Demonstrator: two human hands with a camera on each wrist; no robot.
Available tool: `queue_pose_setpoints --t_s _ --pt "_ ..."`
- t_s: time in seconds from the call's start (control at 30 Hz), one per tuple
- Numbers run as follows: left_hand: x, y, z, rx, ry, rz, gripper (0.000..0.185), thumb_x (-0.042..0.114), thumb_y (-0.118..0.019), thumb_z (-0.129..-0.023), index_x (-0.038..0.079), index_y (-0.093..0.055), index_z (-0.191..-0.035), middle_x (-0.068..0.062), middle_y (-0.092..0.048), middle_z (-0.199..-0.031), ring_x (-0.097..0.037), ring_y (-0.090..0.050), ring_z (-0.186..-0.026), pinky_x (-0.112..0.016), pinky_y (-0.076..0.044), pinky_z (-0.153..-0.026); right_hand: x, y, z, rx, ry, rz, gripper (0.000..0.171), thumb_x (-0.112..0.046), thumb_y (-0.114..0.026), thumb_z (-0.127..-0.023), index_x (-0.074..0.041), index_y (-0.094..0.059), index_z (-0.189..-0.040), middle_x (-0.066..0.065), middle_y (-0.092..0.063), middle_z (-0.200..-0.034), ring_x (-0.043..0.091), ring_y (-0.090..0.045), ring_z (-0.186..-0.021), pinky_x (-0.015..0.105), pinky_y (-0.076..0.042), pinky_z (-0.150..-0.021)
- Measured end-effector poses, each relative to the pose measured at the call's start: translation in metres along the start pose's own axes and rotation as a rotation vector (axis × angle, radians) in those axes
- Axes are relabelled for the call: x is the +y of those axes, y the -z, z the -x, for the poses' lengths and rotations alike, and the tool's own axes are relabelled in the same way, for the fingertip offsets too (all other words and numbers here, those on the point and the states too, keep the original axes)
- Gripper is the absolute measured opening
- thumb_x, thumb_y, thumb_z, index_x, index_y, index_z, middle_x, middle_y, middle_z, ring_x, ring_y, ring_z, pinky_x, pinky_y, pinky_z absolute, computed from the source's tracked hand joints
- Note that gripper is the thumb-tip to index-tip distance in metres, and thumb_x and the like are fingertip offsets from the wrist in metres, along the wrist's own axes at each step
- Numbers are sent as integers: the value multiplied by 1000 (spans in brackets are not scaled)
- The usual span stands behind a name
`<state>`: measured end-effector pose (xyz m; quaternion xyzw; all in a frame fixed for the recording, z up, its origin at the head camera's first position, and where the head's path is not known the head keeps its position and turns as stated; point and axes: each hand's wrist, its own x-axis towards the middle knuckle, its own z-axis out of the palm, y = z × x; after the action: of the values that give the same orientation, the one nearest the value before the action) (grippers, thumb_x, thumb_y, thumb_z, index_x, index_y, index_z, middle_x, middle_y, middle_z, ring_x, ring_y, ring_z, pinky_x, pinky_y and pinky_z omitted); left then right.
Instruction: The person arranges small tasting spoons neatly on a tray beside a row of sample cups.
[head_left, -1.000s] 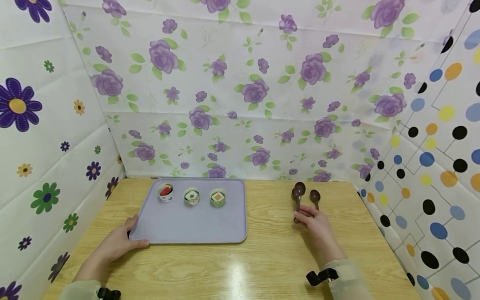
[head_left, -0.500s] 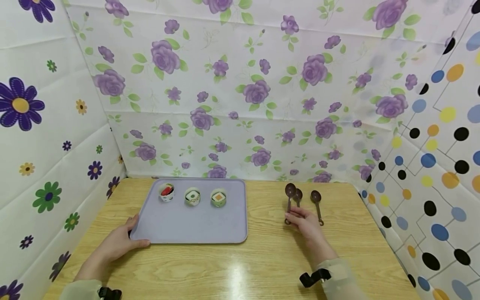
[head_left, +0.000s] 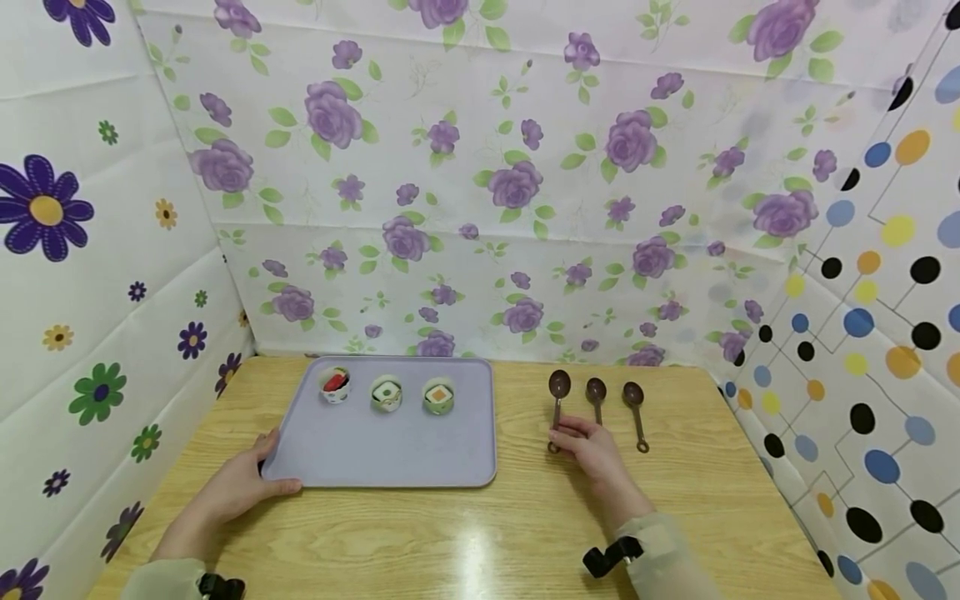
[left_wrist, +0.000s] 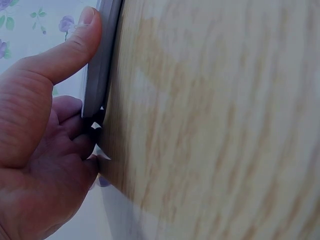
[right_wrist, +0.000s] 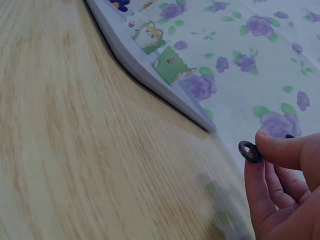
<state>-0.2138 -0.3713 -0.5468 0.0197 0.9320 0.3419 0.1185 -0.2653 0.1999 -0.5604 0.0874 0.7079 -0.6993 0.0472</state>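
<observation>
My right hand [head_left: 592, 454] pinches the handle of a dark brown spoon [head_left: 558, 385], bowl pointing to the back wall. In the right wrist view, the ring end [right_wrist: 248, 151] of its handle sticks out between thumb and fingers. Two more brown spoons [head_left: 596, 392] [head_left: 636, 400] lie to its right, the middle one partly hidden by the hand. At the front left corner of a lilac tray [head_left: 375, 458], my left hand [head_left: 236, 485] grips the rim, thumb along the front edge and fingers at the left side. The left wrist view shows that thumb [left_wrist: 75, 52] against the tray edge.
Toward the tray's back stand three small cups: one with red contents [head_left: 335, 385], one with a white and green piece [head_left: 386, 394], one with a white and orange piece [head_left: 438, 397]. Patterned cloth walls [head_left: 480, 275] enclose the wooden table [head_left: 420, 533].
My right hand has moved left with its spoon, away from the other two, so all three bowls now stand apart in a row. The left hand and tray keep their place.
</observation>
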Motion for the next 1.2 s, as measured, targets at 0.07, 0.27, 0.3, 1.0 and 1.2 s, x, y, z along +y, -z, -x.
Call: queue_pose_setpoints --t_s 0.07,0.27,0.3,1.0,1.2 --pt "0 0 0 2 -3 0 131 54 -89 -84 -14 -9 -163 -47 -6 -164 -66 -9 -151 -76 -14 -120 0 -5 -1 -14 -1 -5 44 -4 -77 -98 9 -64 -138 23 -73 -125 17 -75 -97 29 -63 -84" --pt "-1 -1 1 10 -14 0 131 53 -90 -84 -14 -10 -163 -47 -7 -163 -67 -10 -151 -77 -15 -120 4 -23 -4 -56 -10 -31 43 -2 -78 -97 9 -65 -136 27 -71 -128 19 -75 -99 30 -64 -85" --pt "-1 -1 1 11 -13 2 131 53 -90 -84 -14 -10 -163 -47 -7 -163 -67 -9 -151 -77 -15 -120 5 -26 -4 -61 -10 -36 43 -1 -78 -96 10 -65 -136 27 -71 -127 19 -75 -99 30 -64 -85" --pt "-3 -2 -1 28 -26 -15 131 53 -90 -83 -16 -11 -162 -49 -8 -162 -68 -11 -150 -78 -17 -119 3 -70 -5 -125 -2 -33 43 -1 -81 -93 11 -67 -132 25 -74 -122 19 -75 -97 34 -64 -88" --pt "-3 -2 -1 23 -26 -14 131 53 -89 -84 -16 -10 -162 -49 -8 -162 -68 -11 -150 -77 -17 -119 1 -80 -8 -133 11 4 44 -1 -83 -92 11 -67 -131 19 -76 -116 17 -73 -96 30 -63 -83"
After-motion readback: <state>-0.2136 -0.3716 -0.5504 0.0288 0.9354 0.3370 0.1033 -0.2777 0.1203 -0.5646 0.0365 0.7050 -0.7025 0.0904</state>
